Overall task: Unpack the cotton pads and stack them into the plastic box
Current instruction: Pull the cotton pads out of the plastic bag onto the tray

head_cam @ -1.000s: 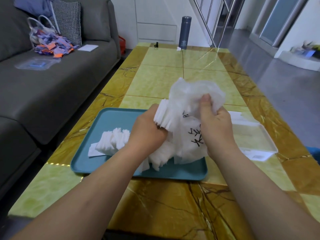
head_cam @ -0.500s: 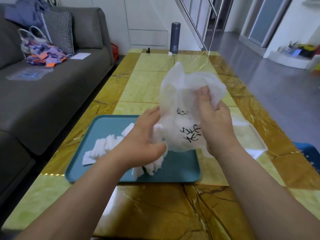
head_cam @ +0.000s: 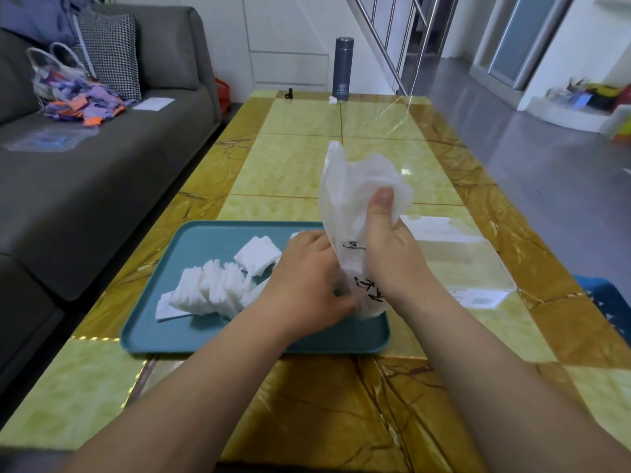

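Observation:
My right hand point(head_cam: 392, 257) grips a crumpled white plastic bag point(head_cam: 355, 186) with black writing, held upright over a teal tray point(head_cam: 177, 332). My left hand point(head_cam: 307, 285) is curled at the bag's lower end, over the tray; what its fingers hold is hidden. White cotton pads point(head_cam: 215, 288) lie in a fanned row on the tray's left half, with one flat pad point(head_cam: 257, 256) behind them. A clear plastic box point(head_cam: 478, 264) stands on the table just right of the tray.
The glossy yellow and brown table point(head_cam: 307, 165) stretches ahead, with a dark flask point(head_cam: 342, 68) at its far end. A grey sofa point(head_cam: 102, 158) runs along the left. A blue crate point(head_cam: 611, 302) shows at the right edge.
The bag has emptied and gone slack; the pads that hung from it now lie on the tray. My left hand dropped from the pad stack to the bag's lower end.

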